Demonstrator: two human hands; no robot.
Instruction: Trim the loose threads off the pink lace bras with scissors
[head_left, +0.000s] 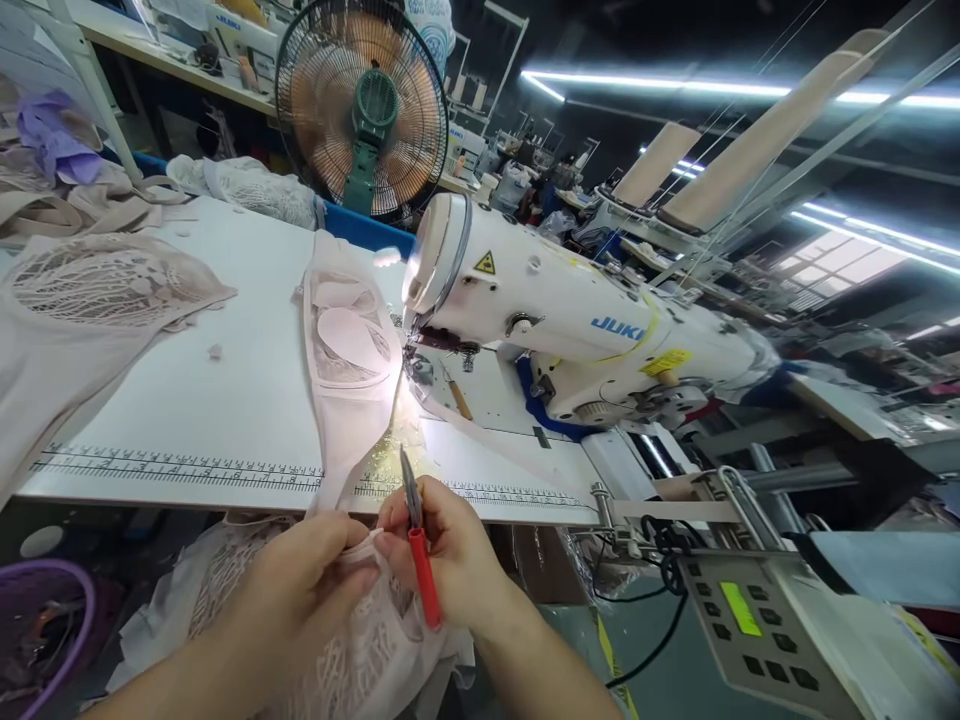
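At the table's front edge, my left hand pinches the edge of a pale pink lace garment that hangs down over my lap. My right hand is closed on the same edge, close beside the left, and also holds small scissors with red handles, blades pointing up. Just beyond my hands, a pale pink bra cup piece lies on the white table, its right side at the needle area of a lit white sewing machine.
A large fan stands behind the table. More lace pieces lie at the left. An awl rests on the machine bed. A control panel is at lower right, a purple basket at lower left.
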